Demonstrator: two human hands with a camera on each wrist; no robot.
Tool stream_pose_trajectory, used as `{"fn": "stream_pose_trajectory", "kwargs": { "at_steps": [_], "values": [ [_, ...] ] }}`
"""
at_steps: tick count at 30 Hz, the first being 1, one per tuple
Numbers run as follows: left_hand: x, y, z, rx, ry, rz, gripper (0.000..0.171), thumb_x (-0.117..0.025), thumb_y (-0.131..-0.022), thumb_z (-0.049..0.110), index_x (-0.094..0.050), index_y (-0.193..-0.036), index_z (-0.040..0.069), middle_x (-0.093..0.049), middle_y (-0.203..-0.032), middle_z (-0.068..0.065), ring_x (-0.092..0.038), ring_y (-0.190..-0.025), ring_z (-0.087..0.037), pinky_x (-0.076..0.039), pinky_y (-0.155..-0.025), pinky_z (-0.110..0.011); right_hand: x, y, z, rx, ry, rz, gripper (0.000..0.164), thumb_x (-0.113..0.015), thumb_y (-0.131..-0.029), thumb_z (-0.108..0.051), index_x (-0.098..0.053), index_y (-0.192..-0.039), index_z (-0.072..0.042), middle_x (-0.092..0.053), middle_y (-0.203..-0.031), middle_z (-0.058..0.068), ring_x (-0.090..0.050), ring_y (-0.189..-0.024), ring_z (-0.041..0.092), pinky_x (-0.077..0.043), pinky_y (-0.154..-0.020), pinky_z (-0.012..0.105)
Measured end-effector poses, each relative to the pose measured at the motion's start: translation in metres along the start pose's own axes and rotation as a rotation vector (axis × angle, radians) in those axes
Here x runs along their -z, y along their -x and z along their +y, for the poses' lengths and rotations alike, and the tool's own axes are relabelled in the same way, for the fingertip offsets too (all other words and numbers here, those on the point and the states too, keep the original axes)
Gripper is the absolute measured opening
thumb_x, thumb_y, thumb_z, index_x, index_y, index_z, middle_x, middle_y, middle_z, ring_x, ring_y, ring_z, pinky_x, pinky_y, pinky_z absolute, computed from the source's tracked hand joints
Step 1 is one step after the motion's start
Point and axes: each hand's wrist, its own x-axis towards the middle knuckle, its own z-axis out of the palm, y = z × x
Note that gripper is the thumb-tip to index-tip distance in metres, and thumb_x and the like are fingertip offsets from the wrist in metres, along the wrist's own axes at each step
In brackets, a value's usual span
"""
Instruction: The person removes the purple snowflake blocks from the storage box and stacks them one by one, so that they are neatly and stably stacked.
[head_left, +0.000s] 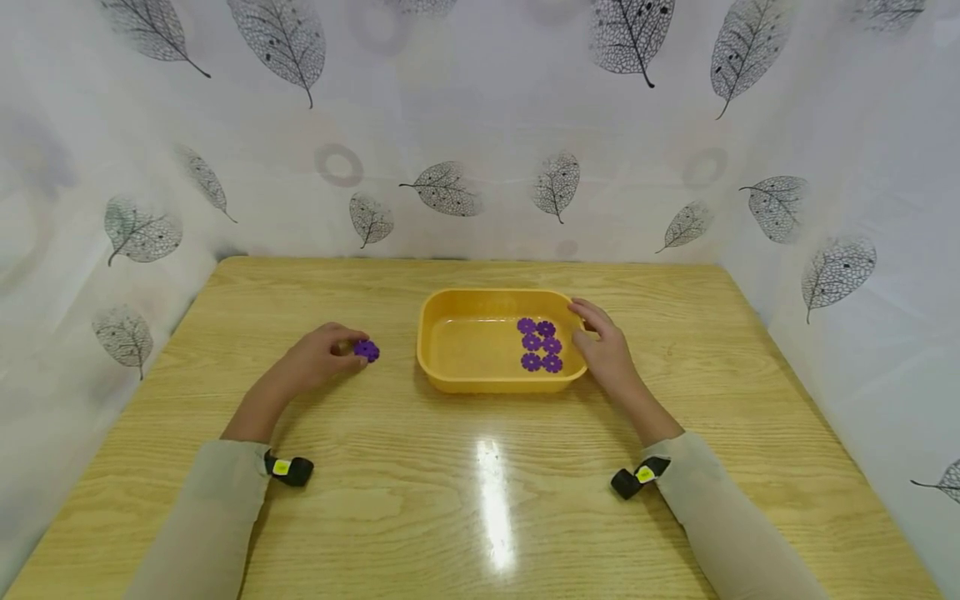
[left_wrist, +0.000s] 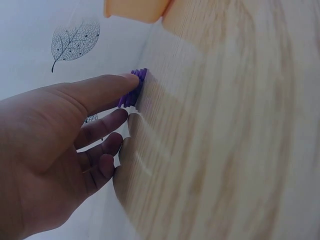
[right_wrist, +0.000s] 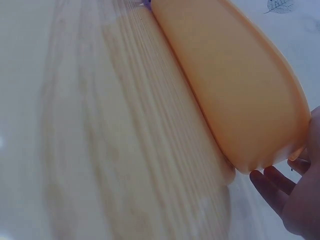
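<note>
Purple discs (head_left: 366, 351) pinched by left hand (head_left: 313, 362), perhaps touching table (head_left: 375, 517).

The head view faces forward and down; close, tilted wrist views share the tray (head_left: 495, 386).

Wood-grain tabletop (head_left: 375, 517): pale yellow, glossy. White leaf-print curtain (head_left: 480, 108): encloses the tabletop behind, left and right. Elongated white light reflection (head_left: 493, 504): on the tabletop's near half.

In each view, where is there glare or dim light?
Head view: white glare streak on the wood-grain table, nearer than the yellow tray; left wrist view: left hand dimly lit; right wrist view: table washed pale, white spots at the left edge.
</note>
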Motion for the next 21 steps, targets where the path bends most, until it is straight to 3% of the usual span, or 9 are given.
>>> {"fn": "stream_pose_trajectory", "kwargs": {
  "at_steps": [12, 21],
  "values": [
    [-0.002, -0.0017, -0.0013, -0.001, -0.005, -0.001, 0.051, -0.068, -0.097, 0.035, -0.058, -0.14, 0.01, -0.054, -0.135, -0.016, -0.052, -0.109, -0.031, -0.046, -0.091, -0.047, 0.0002, 0.0008, -0.001, 0.004, -0.001, 0.003, 0.044, -0.049, -0.1, -0.001, -0.048, -0.143, 0.009, -0.04, -0.157, 0.021, -0.04, -0.143, 0.039, -0.034, -0.117, 0.051],
    [-0.0014, -0.0007, 0.0001, -0.003, -0.013, -0.004, 0.051, -0.066, -0.098, 0.036, -0.058, -0.141, 0.009, -0.054, -0.136, -0.017, -0.053, -0.111, -0.032, -0.047, -0.093, -0.05, 0.0002, -0.0001, 0.0018, 0.013, -0.006, 0.004, 0.044, -0.049, -0.1, -0.001, -0.049, -0.143, 0.009, -0.04, -0.156, 0.022, -0.04, -0.142, 0.039, -0.034, -0.117, 0.051]
  ]
}}
